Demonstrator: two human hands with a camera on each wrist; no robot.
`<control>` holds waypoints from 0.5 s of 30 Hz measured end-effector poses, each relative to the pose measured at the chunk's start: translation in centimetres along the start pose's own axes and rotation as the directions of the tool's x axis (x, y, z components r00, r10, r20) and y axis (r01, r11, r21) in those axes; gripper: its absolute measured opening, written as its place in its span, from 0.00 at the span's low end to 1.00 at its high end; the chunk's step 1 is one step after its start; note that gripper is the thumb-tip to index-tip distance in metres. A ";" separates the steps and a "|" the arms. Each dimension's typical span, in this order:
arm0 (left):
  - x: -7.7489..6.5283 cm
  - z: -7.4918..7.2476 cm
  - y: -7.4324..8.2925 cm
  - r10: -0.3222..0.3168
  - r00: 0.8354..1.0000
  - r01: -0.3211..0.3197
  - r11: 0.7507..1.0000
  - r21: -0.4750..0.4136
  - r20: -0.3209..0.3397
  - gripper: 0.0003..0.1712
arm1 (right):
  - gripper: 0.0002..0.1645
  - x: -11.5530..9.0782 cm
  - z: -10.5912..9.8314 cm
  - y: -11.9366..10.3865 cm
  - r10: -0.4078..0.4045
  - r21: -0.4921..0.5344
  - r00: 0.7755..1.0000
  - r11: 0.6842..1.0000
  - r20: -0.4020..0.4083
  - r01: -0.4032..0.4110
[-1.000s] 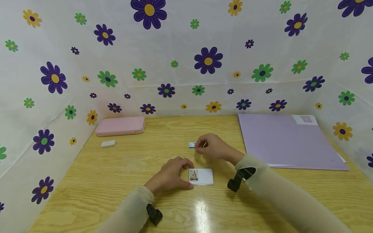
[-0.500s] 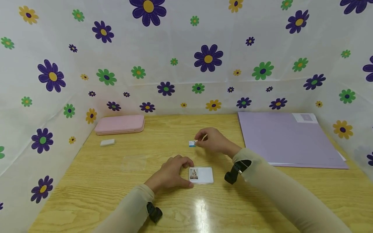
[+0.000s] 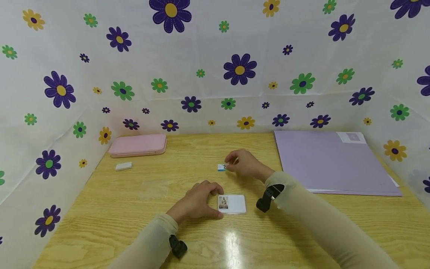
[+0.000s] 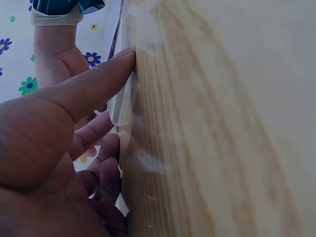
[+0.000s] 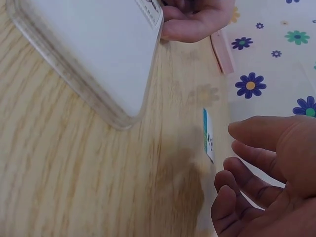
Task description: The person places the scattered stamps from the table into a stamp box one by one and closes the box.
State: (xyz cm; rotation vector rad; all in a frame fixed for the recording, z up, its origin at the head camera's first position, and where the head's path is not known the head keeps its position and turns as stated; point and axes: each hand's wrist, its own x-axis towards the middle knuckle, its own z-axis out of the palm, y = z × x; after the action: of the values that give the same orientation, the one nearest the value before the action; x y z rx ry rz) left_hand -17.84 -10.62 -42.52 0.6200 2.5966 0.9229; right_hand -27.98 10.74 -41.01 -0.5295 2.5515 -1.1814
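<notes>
A white card case [image 3: 236,204] with clear, rounded edges lies flat on the table, a stamp-like picture of a seated figure [image 3: 223,202] at its left end. My left hand [image 3: 198,201] holds the case at its left corners, thumb on the near edge and forefinger at the far one. Beyond the case lies a small white-and-blue stamp-like piece [image 3: 221,167]. Over its right end, in the head view, is my right hand [image 3: 246,164], fingers loosely bent. The right wrist view shows a gap between that piece [image 5: 208,136] and the fingertips [image 5: 237,129].
A pink pencil case [image 3: 138,145] stands at the back left, with a white eraser-like block [image 3: 124,166] before it. Nearer lies a thin clear sheet [image 3: 153,189]. Large purple folders [image 3: 332,164] cover the right rear. Flowered cloth [image 3: 208,48] walls off the back and sides.
My right hand has drawn back slightly to the right and away, uncovering more of the small white-and-blue piece. The left hand and the card case stay in place.
</notes>
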 end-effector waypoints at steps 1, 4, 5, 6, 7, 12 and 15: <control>0.0 0.0 0.0 -0.001 1.000 0.001 1.000 0.000 0.000 0.30 | 0.11 0.1 0.0 0.1 0.001 0.003 1.000 1.000 0.003 -0.001; -0.1 0.0 0.1 0.000 1.000 0.000 1.000 0.004 0.001 0.30 | 0.11 0.2 0.2 0.2 0.014 0.007 1.000 1.000 0.003 -0.014; -0.1 0.0 0.1 -0.001 1.000 0.001 1.000 0.005 0.002 0.30 | 0.11 0.2 0.2 0.2 0.013 0.003 1.000 1.000 0.002 -0.013; -0.1 0.0 0.1 -0.001 1.000 0.001 1.000 0.006 0.003 0.30 | 0.11 0.2 0.2 0.2 0.012 -0.003 1.000 1.000 0.000 -0.012; -0.1 0.0 0.1 -0.002 1.000 0.002 1.000 0.007 0.003 0.30 | 0.11 0.3 0.3 0.2 0.017 -0.006 1.000 1.000 -0.003 -0.017; 0.0 0.0 0.0 0.003 1.000 -0.003 1.000 0.005 0.004 0.30 | 0.09 0.5 0.3 0.1 0.025 -0.037 0.999 0.999 -0.025 -0.026; 0.0 0.0 0.0 0.012 1.000 -0.012 1.000 0.006 0.001 0.30 | 0.08 0.6 0.3 0.2 0.018 -0.057 0.999 0.998 -0.036 -0.020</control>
State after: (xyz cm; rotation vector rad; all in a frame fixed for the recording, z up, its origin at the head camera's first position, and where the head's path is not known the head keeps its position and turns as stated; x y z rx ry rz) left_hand -17.85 -10.62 -42.52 0.6378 2.5991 0.9184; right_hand -28.48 10.38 -41.40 -0.4998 2.6218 -1.1238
